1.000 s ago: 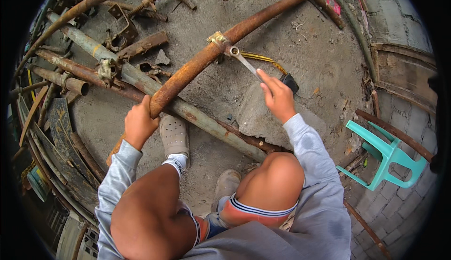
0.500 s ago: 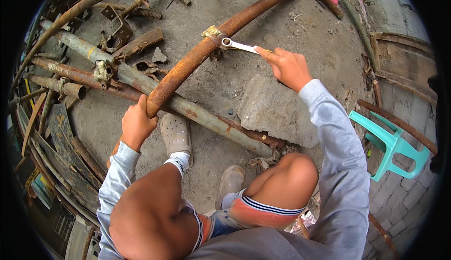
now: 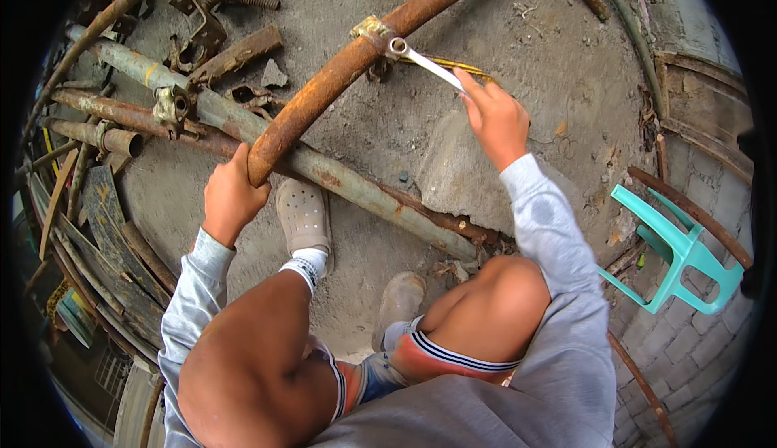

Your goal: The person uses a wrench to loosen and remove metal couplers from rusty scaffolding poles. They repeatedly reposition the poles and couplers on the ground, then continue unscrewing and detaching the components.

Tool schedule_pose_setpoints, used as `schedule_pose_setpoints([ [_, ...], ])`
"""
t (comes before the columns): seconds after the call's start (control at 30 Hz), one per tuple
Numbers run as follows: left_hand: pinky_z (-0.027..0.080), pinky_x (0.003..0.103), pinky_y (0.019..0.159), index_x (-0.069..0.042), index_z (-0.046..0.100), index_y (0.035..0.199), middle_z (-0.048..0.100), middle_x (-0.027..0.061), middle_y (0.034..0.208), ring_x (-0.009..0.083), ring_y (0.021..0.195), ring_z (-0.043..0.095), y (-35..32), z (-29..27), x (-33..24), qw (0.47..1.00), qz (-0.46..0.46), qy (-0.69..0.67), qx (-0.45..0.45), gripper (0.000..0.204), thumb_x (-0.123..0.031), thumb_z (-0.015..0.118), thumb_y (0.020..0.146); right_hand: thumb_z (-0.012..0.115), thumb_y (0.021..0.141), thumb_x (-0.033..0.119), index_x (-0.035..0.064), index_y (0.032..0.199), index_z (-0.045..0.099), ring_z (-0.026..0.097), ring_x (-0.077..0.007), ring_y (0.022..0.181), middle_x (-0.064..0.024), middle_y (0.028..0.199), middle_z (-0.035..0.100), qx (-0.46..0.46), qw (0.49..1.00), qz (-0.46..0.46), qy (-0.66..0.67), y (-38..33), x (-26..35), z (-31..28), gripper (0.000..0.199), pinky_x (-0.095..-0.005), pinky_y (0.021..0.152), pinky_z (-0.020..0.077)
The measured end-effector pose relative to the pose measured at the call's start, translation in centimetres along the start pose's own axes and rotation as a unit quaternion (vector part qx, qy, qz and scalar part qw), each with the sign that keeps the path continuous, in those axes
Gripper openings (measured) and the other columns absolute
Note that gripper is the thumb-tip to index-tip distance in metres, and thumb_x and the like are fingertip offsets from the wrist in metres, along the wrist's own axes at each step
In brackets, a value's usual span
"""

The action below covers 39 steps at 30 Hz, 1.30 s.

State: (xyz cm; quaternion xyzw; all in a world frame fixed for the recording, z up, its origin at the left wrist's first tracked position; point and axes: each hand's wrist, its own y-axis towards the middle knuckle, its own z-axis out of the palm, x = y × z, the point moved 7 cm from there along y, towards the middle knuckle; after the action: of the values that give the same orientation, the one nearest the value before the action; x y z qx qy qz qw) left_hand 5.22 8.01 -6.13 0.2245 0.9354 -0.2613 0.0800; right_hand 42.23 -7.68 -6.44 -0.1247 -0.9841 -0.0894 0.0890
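A rusty steel pipe (image 3: pixel 324 92) slants from my left hand toward the far right, across a long grey pipe (image 3: pixel 356 187). My left hand (image 3: pixel 231 197) is wrapped round its near end. Partway along it sits a weathered metal pipe clamp (image 3: pixel 374 30). My right hand (image 3: pixel 495 123) grips the handle of a silver wrench (image 3: pixel 435 69), whose ring end is at the clamp's bolt; how well it seats there I cannot tell. Something thin and yellow (image 3: pixel 469 68) shows just behind the wrench.
Another clamp (image 3: pixel 172 106) sits on a rusty pipe at left, among several pipes and metal scraps. A broken concrete slab (image 3: pixel 465 177) lies right of centre. A turquoise plastic stool (image 3: pixel 678 262) is on its side at right. My shoes stand near the grey pipe.
The wrench handle has swung toward me, and my right hand has moved with it. My left hand keeps its hold on the pipe. The whole view has shifted slightly.
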Motion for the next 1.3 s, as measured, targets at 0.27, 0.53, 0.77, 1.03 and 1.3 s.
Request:
schedule_pose_setpoints([
  [0.27, 0.054, 0.054, 0.077, -0.004, 0.062, 0.107, 0.07, 0.0264, 0.087, 0.0482, 0.086, 0.067, 0.6, 0.2, 0.0, 0.999, 0.005, -0.037, 0.003, 0.041, -0.015, 0.075, 0.069, 0.075, 0.096, 0.024, 0.0037, 0.087, 0.072, 0.055, -0.0047, 0.062, 0.004, 0.067, 0.06, -0.142, 0.916, 0.2, 0.318, 1.1, -3.6, -1.3, 0.023, -0.023, 0.056, 0.0419],
  [0.53, 0.055, 0.046, 0.079, 0.0, 0.065, 0.11, 0.069, 0.0289, 0.091, 0.0461, 0.09, 0.068, 1.8, 0.5, 1.2, 0.99, 0.026, -0.121, 0.067, 0.047, -0.014, 0.077, 0.067, 0.066, 0.1, 0.021, 0.0021, 0.082, 0.058, 0.056, -0.011, 0.054, -0.0029, 0.063, 0.057, -0.393, 0.59, 0.375, 0.597, 4.9, -2.3, -3.5, 0.027, -0.0299, 0.053, 0.0536],
  [0.77, 0.054, 0.047, 0.077, 0.0, 0.065, 0.111, 0.069, 0.0278, 0.09, 0.0454, 0.087, 0.07, 1.1, 0.6, 1.5, 0.986, 0.021, -0.146, 0.079, 0.049, -0.01, 0.077, 0.065, 0.064, 0.101, 0.029, 0.012, 0.078, 0.037, 0.027, -0.0089, 0.047, 0.0048, 0.06, 0.026, -0.526, 0.286, 0.477, 0.643, 1.7, -4.8, 4.0, 0.04, -0.029, 0.043, 0.0247],
  [1.03, 0.053, 0.048, 0.074, -0.002, 0.063, 0.107, 0.066, 0.0278, 0.083, 0.0492, 0.085, 0.066, -1.1, -0.5, 3.0, 0.993, -0.021, -0.082, 0.085, 0.043, -0.012, 0.075, 0.066, 0.069, 0.095, 0.01, 0.0124, 0.073, 0.039, 0.037, -0.005, 0.041, 0.003, 0.052, 0.039, -0.501, 0.553, 0.262, 0.612, 12.1, -1.3, -2.2, 0.037, -0.026, 0.037, 0.0211],
  [1.3, 0.054, 0.052, 0.073, -0.005, 0.061, 0.105, 0.068, 0.0257, 0.082, 0.048, 0.083, 0.066, -2.1, -0.5, 3.6, 0.995, -0.052, -0.051, 0.073, 0.042, -0.015, 0.077, 0.068, 0.056, 0.103, 0.021, 0.0101, 0.08, 0.036, 0.029, -0.0072, 0.051, 0.0037, 0.064, 0.028, -0.558, 0.413, 0.397, 0.601, 0.4, 1.7, 0.1, 0.032, -0.0254, 0.046, 0.0252],
])
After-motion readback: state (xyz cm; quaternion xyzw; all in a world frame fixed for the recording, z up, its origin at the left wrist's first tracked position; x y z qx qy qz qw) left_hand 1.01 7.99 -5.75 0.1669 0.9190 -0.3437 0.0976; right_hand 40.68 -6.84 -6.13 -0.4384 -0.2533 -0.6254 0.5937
